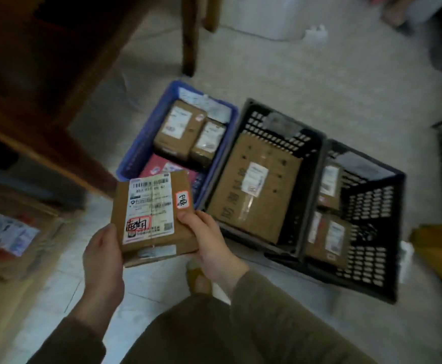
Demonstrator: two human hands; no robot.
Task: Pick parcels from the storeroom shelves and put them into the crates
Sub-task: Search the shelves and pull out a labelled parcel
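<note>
- Olive-brown trousers (204,332) and matching sleeves fill the bottom edge, with one slipper toe (198,277) showing on the floor between the arms.
- Left hand (104,248) grips the near-left corner of a brown parcel (183,227), thumb lying along its edge.
- Right hand (209,240) grips the parcel's near-right corner, thumb pressed on top just below a small orange-framed sticker (182,201).
- Held flat in the air, the parcel sits just in front of the blue crate (135,156), partly covering its near corner.
- Pale floor tiles (346,74) carry three crates side by side: the blue one, a middle black crate (280,122) and a right black crate (372,206), their walls touching.
- Brown boxes, a pink packet (159,164) and a white bag (206,103) lie in the blue crate; one large carton (267,200) fills the middle crate; two small boxes lie at the left of the right crate.
- Dark wooden shelving (43,61) stands at upper left, a wooden leg (189,35) behind the blue crate.
- Motion blur smears most labels; the handwriting on the parcel cannot be read.
- At the left edge a labelled carton (9,232) is blurred, and a yellow object (438,248) at the right is cut off and unidentifiable.
</note>
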